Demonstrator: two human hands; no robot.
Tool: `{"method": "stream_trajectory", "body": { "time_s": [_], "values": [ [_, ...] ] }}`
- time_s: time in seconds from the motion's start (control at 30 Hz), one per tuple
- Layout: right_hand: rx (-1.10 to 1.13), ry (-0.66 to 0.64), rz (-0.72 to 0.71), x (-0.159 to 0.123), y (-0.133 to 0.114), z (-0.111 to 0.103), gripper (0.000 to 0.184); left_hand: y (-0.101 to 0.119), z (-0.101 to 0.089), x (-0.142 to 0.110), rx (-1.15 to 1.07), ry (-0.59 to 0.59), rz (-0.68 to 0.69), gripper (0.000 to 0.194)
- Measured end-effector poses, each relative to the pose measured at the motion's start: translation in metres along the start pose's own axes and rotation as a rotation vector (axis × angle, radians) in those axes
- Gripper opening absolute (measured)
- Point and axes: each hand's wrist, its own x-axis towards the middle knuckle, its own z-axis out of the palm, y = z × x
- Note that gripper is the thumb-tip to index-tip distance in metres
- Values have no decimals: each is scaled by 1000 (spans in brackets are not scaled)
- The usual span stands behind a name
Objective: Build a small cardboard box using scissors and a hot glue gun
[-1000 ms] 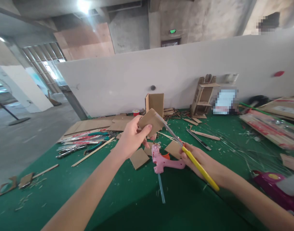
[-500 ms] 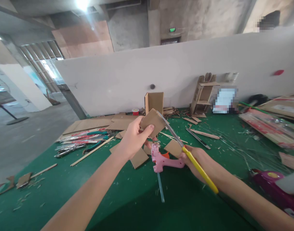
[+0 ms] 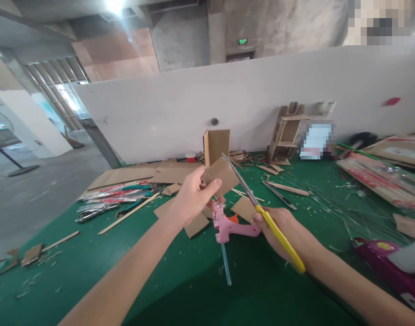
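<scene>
Between thumb and fingers, my left hand (image 3: 197, 195) pinches a small cardboard piece (image 3: 221, 175) above the green table. My right hand (image 3: 278, 228) is closed on a pair of scissors (image 3: 258, 208) with yellow handles. Their blades lie along the right edge of the cardboard; whether it sits between them I cannot tell. Just below, a pink glue gun (image 3: 223, 226) rests on the table with a clear glue stick (image 3: 227, 265) poking out of its back. Cut cardboard pieces (image 3: 197, 225) lie under and around my hands.
An upright folded cardboard piece (image 3: 219, 142) stands behind my hands, near a red spool (image 3: 190, 157). Right of it are a cardboard shelf (image 3: 287, 136) and a craft knife (image 3: 278, 194). Packaged tools (image 3: 115, 199) lie left; a purple device (image 3: 384, 258) sits at the right edge.
The cardboard piece in my left hand has shifted slightly right and down, and its top corner now lies lower against the blades. The scissors have barely moved.
</scene>
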Motion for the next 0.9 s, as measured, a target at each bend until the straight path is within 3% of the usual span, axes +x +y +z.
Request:
{"method": "stream_trajectory", "body": {
  "time_s": [0.13, 0.27, 0.5, 0.77, 0.9],
  "values": [
    [-3, 66, -24, 3, 2, -5, 50, -2, 0, 1, 7, -18, -3, 32],
    [93, 146, -10, 3, 11, -4, 50, 0, -7, 4, -8, 104, -6, 37],
    [366, 161, 36, 4, 27, 14, 49, 1, -12, 8, 6, 211, 8, 20],
    [338, 71, -58, -2, 10, -3, 44, 5, -7, 8, -228, 206, -58, 23],
    [306, 97, -53, -2, 9, -2, 44, 10, -5, 6, -320, 199, -68, 26]
  ]
}}
